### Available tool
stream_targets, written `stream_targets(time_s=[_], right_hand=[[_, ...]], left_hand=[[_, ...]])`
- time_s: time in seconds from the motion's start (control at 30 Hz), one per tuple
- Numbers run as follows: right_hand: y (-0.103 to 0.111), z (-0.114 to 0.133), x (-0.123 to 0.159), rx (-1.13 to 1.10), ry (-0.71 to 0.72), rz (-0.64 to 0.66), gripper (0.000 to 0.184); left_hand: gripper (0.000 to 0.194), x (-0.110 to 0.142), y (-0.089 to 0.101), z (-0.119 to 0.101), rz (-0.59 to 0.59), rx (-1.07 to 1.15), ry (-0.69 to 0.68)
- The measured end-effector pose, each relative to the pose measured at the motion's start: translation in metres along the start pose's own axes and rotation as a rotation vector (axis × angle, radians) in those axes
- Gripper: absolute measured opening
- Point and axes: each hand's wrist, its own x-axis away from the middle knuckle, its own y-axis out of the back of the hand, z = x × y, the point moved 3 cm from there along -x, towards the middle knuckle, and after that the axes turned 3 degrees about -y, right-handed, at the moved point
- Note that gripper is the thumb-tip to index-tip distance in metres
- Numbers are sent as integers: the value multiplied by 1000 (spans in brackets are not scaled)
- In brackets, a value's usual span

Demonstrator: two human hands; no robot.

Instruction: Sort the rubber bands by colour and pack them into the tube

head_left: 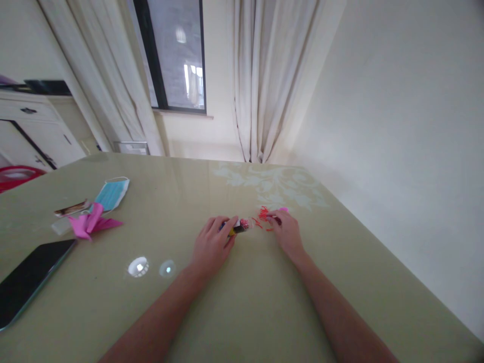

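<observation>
Red little sticks (pixel 263 212), a loose scatter of them on the greenish tabletop (pixel 245 302), and both hands are right there, so that's where my eyes go. Taking 12 as straight ahead of the person sitting there: the left hand (pixel 214 239) has its fingers wrapped around a small packet (pixel 242 225) with a dark and yellow label and a see-through end. Grip looks snug enough; most of the packet pokes out past the fingertips toward about 2 or 3 o'clock, and the clear end has some red showing in it. The sticks sit just off that end, a couple of strays nearest to it.

Right hand (pixel 286 232) comes at the same pile from the other side, with the sticks at its 10 o'clock. Thumb and fingers are bunched together down at the bits, but I honestly can't tell if one's pinched in there. A bright pink scrap (pixel 284 209) peeks out at 12 from that hand.

Way over at the left hand's 9 to 10 there's a folded pink paper bird (pixel 93 222), with a blue mask (pixel 112 194) at the bird's 1 o'clock. Phone's (pixel 34 277) lying between 8 and 9, screen dark.
</observation>
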Motion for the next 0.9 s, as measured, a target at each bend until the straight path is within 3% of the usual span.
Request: stream_targets(time_s=[0.3, 0.5, 0.67, 0.9], right_hand=[[7, 2, -1, -219, -145, 1, 24], [13, 16, 0, -442, -189, -18, 25], [16, 39, 7, -570, -160, -10, 21], [6, 62, 19, -555, -79, 106, 17]], left_hand=[[47, -1, 1, 1, 13, -39, 2], [46, -1, 3, -3, 5, -52, -14], [46, -2, 3, -6, 24, -66, -31], [47, -1, 2, -6, 8, -87, -36]])
